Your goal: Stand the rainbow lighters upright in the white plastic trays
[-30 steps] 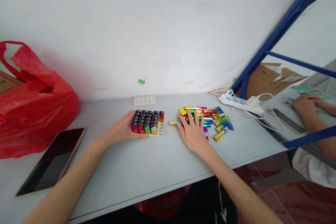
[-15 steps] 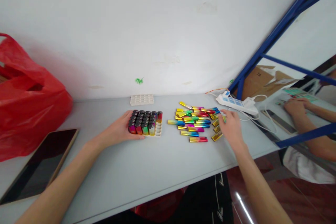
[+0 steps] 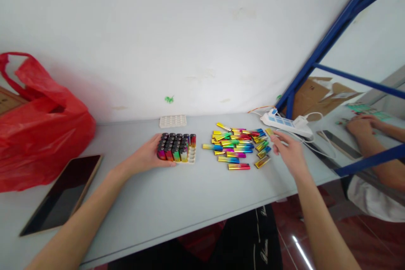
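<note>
My left hand [image 3: 146,155] curls around the left side of a white tray [image 3: 192,157] packed with upright rainbow-coloured lighters [image 3: 176,147], black tops up. To its right lies a loose pile of rainbow lighters [image 3: 236,147] on the grey table [image 3: 177,202]. At the pile's right edge my right hand [image 3: 289,152] hovers, its fingers pinching one gold-coloured lighter [image 3: 269,132] by the end.
An empty white tray [image 3: 172,121] sits by the wall. A red plastic bag [image 3: 41,122] and a dark tablet [image 3: 63,194] are at the left. A white power strip [image 3: 284,123] with cables lies at the right, beside a blue frame [image 3: 329,42]. Another person's hands [image 3: 363,126] work beyond it.
My right hand left the top of the pile and moved to its right edge, spreading the lighters out, then lifted one. My left hand stayed on the tray.
</note>
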Demonstrator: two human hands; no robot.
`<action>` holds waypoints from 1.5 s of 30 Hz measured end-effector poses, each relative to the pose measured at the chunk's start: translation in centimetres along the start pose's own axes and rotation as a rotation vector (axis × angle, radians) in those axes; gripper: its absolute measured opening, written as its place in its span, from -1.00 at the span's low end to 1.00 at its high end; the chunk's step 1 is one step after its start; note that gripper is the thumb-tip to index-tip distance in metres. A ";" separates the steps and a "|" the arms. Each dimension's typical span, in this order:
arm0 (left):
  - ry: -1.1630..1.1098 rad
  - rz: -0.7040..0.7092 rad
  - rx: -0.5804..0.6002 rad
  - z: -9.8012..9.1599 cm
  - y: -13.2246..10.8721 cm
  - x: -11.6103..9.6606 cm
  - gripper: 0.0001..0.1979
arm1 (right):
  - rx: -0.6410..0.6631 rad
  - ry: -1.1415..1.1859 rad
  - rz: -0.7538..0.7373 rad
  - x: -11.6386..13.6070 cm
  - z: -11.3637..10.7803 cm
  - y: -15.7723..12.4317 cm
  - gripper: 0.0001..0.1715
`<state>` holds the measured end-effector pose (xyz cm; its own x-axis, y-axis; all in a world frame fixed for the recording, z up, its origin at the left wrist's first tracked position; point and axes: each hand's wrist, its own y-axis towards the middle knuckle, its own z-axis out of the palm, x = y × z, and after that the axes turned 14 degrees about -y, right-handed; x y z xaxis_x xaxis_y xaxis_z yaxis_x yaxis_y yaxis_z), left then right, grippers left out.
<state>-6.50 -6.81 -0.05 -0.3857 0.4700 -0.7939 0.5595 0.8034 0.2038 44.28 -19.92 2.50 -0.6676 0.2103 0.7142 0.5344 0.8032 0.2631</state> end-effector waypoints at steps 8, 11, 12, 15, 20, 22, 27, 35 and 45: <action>-0.011 -0.001 0.010 0.0 0.1 -0.4 -0.11 | 0.416 0.371 -0.176 13.4 8.5 -1.6 -0.33; -0.018 -0.005 0.004 0.1 0.0 -0.5 -0.09 | 0.473 0.439 -0.214 15.8 11.9 -1.0 -0.30; -0.022 -0.006 -0.001 0.2 0.0 -0.5 -0.09 | 0.472 0.478 -0.221 16.2 12.9 -0.8 -0.29; -0.035 -0.002 -0.017 0.3 -0.1 -0.7 -0.11 | 0.470 0.560 -0.266 16.3 15.1 -0.5 -0.24; -0.008 0.011 -0.053 0.6 -0.1 -0.7 -0.10 | 0.679 0.639 -0.264 15.3 16.3 -1.7 -0.29; 0.010 0.010 -0.068 0.9 -0.1 -0.7 -0.12 | 0.674 0.580 -0.227 15.2 16.4 -2.4 -0.30; 0.053 0.002 -0.108 1.8 -0.1 -0.4 -0.06 | 0.428 0.292 -0.320 15.5 16.4 -3.7 -0.27; 0.105 -0.019 -0.140 2.2 -0.1 0.3 0.00 | 0.303 0.164 -0.367 16.0 15.5 -4.4 -0.49; 0.134 0.016 -0.121 1.9 -0.3 0.5 0.00 | 0.348 0.154 -0.402 16.1 15.6 -4.9 -0.40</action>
<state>-5.50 -7.53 -1.57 -0.4761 0.5216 -0.7080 0.4772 0.8295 0.2901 22.80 -11.80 2.58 -0.6864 -0.2134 0.6952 0.0332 0.9458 0.3231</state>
